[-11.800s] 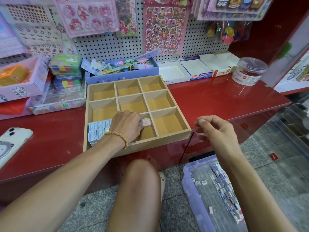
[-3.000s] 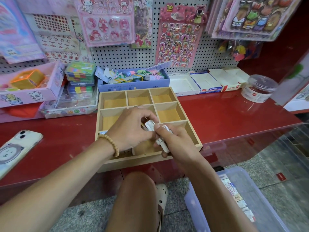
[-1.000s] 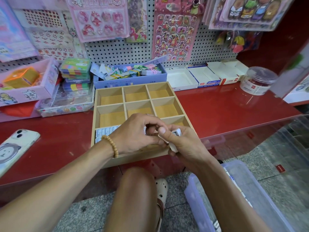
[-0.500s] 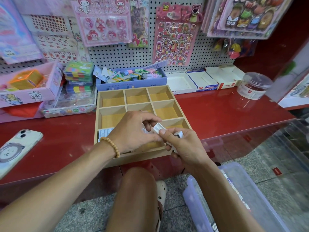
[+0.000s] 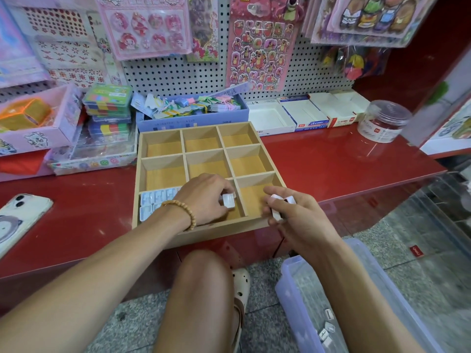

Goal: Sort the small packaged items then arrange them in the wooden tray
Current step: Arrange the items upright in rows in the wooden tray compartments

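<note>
A wooden tray (image 5: 204, 229) with nine compartments sits at the front edge of the red counter (image 5: 344, 164). The left hand (image 5: 206, 197) reaches over its front middle compartment, fingers pinching one small white packet (image 5: 228, 200). Rows of the same packets (image 5: 155, 202) lie in the front left compartment. The right hand (image 5: 293, 217) hovers at the tray's front right corner, fingers curled round several more packets (image 5: 277, 208). A clear plastic bin (image 5: 356, 301) stands on the floor below.
</note>
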{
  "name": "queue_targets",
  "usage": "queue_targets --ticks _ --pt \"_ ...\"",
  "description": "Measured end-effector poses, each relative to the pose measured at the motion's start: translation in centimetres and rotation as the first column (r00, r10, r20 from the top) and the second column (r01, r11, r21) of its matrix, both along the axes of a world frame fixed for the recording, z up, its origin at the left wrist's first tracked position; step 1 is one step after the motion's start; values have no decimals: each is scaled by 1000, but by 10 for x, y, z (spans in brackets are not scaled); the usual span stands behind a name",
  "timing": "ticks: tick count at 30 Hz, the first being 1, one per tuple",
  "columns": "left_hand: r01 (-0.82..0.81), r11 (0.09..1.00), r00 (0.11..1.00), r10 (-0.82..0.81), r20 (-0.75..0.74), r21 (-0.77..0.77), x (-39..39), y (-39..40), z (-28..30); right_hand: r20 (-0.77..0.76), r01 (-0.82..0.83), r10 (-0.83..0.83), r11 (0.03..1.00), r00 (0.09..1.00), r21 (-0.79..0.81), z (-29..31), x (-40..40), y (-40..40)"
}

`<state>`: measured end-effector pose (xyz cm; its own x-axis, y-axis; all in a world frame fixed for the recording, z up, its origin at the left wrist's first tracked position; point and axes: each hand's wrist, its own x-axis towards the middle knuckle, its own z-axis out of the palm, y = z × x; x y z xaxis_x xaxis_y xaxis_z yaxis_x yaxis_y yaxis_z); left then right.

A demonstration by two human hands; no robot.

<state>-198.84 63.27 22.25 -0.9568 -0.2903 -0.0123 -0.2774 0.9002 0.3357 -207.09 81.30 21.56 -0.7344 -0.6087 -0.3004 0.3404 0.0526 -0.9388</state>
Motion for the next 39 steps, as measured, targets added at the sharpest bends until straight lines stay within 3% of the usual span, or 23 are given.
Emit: queue_targets --ticks 7,11,18,28,30,34,39 --pt "34 998 999 -34 -2 -46 -9 -3 -11 -39 52 -49 995 998 81 -2 -2 9" --pt "56 998 998 -56 -34 16 -3 -3 -12 -72 58 -50 993 996 107 -4 -4 10" --pt "5 994 999 -2 33 -111 -6 -2 -17 -118 -5 21 991 993 135 -3 0 14" --pt "9 992 1000 -5 31 -128 -5 1 -13 -153 -43 83 969 985 244 -3 4 19" --pt "-6 998 1000 4 -28 -59 -2 0 -10 -161 -55 97 968 982 245 0 6 18" --pt "89 950 958 1 -288 299 7 11 6 -170 -71 113 969 979 238 7 13 9" --pt "192 940 894 -48 -445 283 13 34 16 -36 -121 124 990 992 67 14 24 -3"
